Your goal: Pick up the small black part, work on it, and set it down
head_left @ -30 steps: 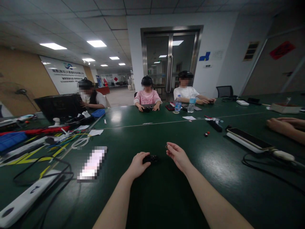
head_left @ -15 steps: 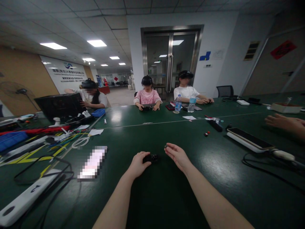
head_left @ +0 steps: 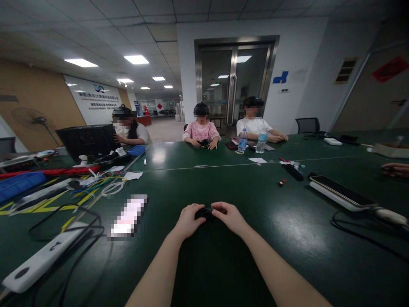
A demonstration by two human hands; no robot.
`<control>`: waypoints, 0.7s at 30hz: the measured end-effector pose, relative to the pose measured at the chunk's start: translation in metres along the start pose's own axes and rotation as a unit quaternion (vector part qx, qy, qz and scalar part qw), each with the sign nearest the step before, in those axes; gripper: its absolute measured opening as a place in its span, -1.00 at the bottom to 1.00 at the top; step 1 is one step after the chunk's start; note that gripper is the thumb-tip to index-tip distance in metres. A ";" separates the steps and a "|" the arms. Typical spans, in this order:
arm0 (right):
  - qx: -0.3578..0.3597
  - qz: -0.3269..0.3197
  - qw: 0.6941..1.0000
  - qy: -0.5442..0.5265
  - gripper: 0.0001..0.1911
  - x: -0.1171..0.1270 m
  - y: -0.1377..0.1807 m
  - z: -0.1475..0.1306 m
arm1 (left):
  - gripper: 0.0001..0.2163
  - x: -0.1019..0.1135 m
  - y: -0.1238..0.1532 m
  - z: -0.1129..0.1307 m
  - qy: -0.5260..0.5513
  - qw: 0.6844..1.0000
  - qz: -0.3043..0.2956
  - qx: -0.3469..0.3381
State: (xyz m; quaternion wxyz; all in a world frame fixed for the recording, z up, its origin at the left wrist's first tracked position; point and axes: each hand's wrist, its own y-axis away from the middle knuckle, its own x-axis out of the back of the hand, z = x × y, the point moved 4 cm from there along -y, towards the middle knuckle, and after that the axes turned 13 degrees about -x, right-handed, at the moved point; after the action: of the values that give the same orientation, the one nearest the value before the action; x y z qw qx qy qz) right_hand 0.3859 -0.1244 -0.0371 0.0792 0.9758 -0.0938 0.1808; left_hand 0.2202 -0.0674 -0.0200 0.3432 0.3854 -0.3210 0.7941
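Observation:
A small black device [head_left: 204, 212], its exact kind too small to tell, lies low over the green table between my two hands. My left hand [head_left: 189, 219] is closed around its left end, thumb on the near side and fingers on the far side. At the right end, the fingertips of my right hand [head_left: 230, 217] are pinched together and touch the device. Whatever is between those right fingertips is mostly hidden.
On the left lie a phone [head_left: 129, 216], a white power strip [head_left: 47, 256], loose cables and a blue tray [head_left: 22, 186]. To the right are a phone on a white block [head_left: 341, 192], small red and black bits [head_left: 281, 183] and a person's hand [head_left: 394, 169]. Several people sit around the table.
My right hand, earlier apart with a small dark piece at its fingertips, has moved left to the device. My left hand keeps its hold. The other person's hand at right has drawn rightward.

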 end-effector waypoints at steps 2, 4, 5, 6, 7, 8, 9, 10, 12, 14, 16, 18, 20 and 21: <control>0.019 0.005 0.999 0.048 -0.67 -0.005 0.001 -0.003 | -0.57 -0.001 0.000 -0.001 0.001 1.000 -0.002 -0.002; 0.043 0.020 0.994 0.101 -0.72 -0.008 0.004 -0.008 | -0.58 -0.001 0.000 -0.001 0.003 1.000 -0.001 -0.001; 0.050 0.025 0.991 0.125 -0.74 -0.009 0.005 -0.010 | -0.58 -0.001 0.000 -0.002 0.005 1.000 0.000 -0.001; 0.051 0.027 0.988 0.145 -0.75 -0.010 0.006 -0.011 | -0.58 -0.002 0.000 -0.002 0.006 1.000 0.002 0.000; 0.046 0.025 0.986 0.159 -0.75 -0.010 0.007 -0.012 | -0.58 -0.002 0.000 -0.003 0.007 1.000 0.004 0.000; 0.038 0.021 0.985 0.169 -0.74 -0.011 0.008 -0.013 | -0.58 -0.002 0.000 -0.003 0.008 1.000 0.005 -0.001; 0.030 0.014 0.984 0.175 -0.73 -0.011 0.008 -0.013 | -0.58 -0.002 -0.001 -0.003 0.009 1.000 0.005 -0.002; 0.022 0.008 0.984 0.177 -0.72 -0.011 0.008 -0.013 | -0.58 -0.002 -0.001 -0.003 0.010 1.000 0.003 -0.003; 0.014 0.000 0.985 0.171 -0.70 -0.010 0.009 -0.012 | -0.58 -0.002 -0.001 -0.003 0.008 1.000 0.000 -0.001; 0.020 -0.003 0.989 0.146 -0.66 -0.008 0.009 -0.010 | -0.58 -0.002 0.000 -0.003 0.006 1.000 -0.004 0.002; 0.030 -0.009 0.994 0.108 -0.60 -0.006 0.008 -0.007 | -0.58 -0.001 0.000 -0.003 0.005 1.000 -0.004 0.005; 0.032 -0.015 0.997 0.065 -0.55 -0.005 0.007 -0.004 | -0.58 -0.001 0.000 -0.002 0.005 1.000 -0.006 0.005; 0.025 -0.017 0.999 0.030 -0.53 -0.004 0.006 0.000 | -0.58 -0.001 0.001 -0.002 0.005 1.000 -0.006 0.007; 0.021 -0.017 0.999 0.019 -0.53 -0.004 0.006 0.001 | -0.57 -0.001 0.001 -0.002 0.005 1.000 -0.006 0.007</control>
State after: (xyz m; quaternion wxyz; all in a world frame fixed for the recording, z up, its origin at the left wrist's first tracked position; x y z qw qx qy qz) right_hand 0.3817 -0.1293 -0.0385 0.0632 0.9752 -0.0719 0.1997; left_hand 0.2190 -0.0665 -0.0223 0.3468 0.3858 -0.3113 0.7963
